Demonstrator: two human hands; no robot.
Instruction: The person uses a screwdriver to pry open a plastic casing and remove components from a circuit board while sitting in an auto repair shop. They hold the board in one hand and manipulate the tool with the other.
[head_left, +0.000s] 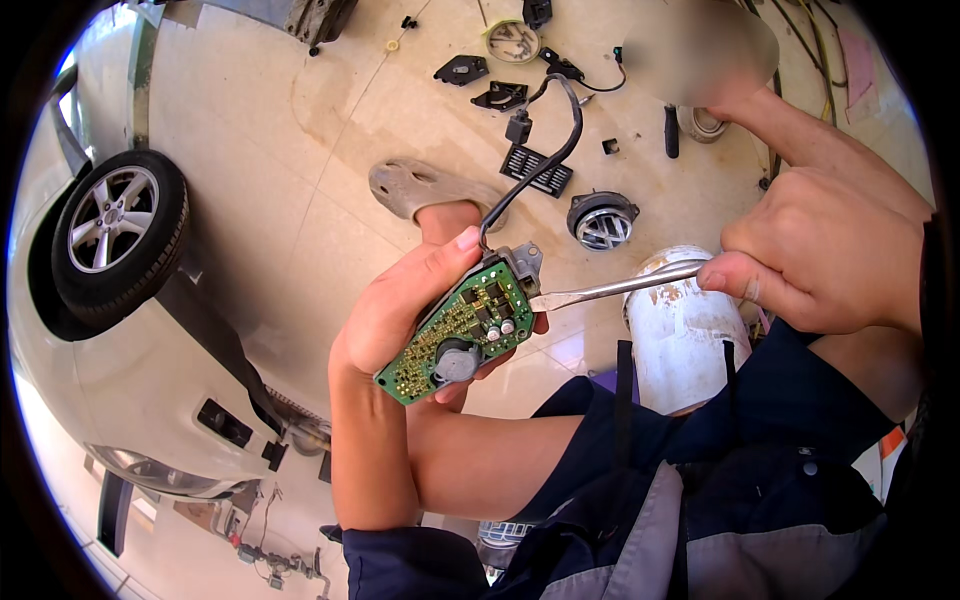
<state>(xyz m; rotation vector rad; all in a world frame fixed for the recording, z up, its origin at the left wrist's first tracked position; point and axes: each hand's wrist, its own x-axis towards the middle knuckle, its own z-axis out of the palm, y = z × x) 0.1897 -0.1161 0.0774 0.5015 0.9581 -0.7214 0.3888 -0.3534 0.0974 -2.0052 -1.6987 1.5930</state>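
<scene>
My left hand (385, 310) is wrapped round a green circuit board (425, 357) seated in a grey metal housing (522, 262). The thumb lies along its upper edge and some fingers are underneath. A round grey part stands on the board's lower end. From the upper end a black cable (572, 125) curves up to a black connector plug (518, 127). My right hand (800, 250) is closed round a flat-blade screwdriver (620, 287); the fist hides its handle. The blade tip meets the right edge of the board and housing.
On the tiled floor lie black plastic parts (500, 96), a slotted black grille (537, 170), a round badge (604, 222) and a dish of small parts (513, 42). A stained white bucket (690, 350) stands at my legs. A white car (150, 400) fills the left.
</scene>
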